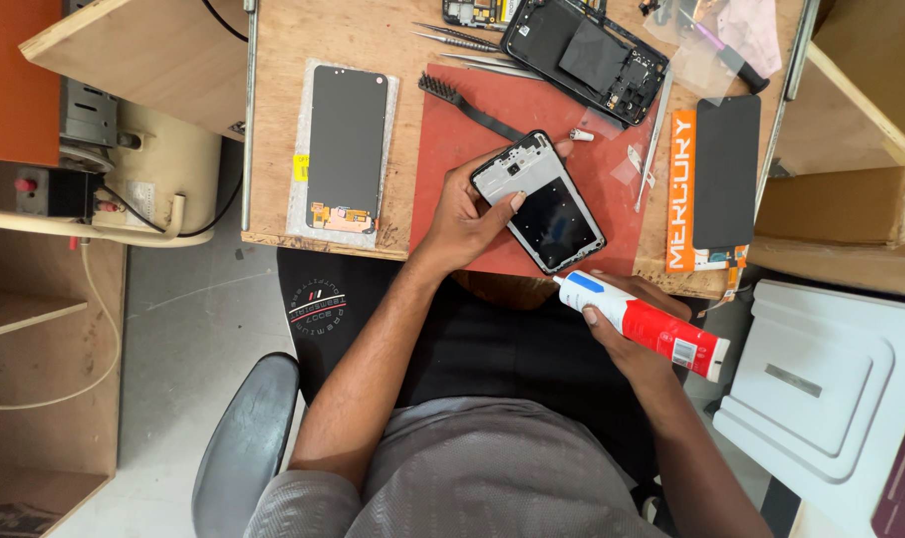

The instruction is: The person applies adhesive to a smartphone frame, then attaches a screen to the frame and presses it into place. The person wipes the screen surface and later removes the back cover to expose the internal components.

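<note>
Item 1: left hand (462, 214), centre of frame. Fingers curled round a phone frame (539, 200), thumb pressed on its pale upper half. Frame held tilted just above the red mat (452, 179), dark lower half toward lower right.

Item 2: right hand (627, 329), lower right of centre. Fingers closed on a glue tube (644, 324), white w/ red and blue, nozzle end up-left, just beside the frame's lower corner but not touching.

Handling note (judgement): keep the frame steady w/ the thumb flat; bring the nozzle to the rim at a low angle; squeeze lightly for a thin, even bead; keep glue off the dark centre panel.

Item 3: spare screen (347, 149) in clear wrap, left part of bench.
Item 4: brush (467, 108), black, upper left of mat.
Item 5: tweezers (462, 38), top centre.
Item 6: open phone body (584, 58), insides up, top centre-right.
Item 7: second screen (727, 169) on an orange-and-white box, right of mat.
Item 8: small white part (582, 134) on mat, kind unclear.

Hidden/unclear: whether the tube is capped or open, can't tell; nozzle tip too small. Frame's underside and left palm hidden. Circuit board at top edge cut off. Bagged bits at upper right blurred. White moulded piece at lower right partly cut off.
</note>
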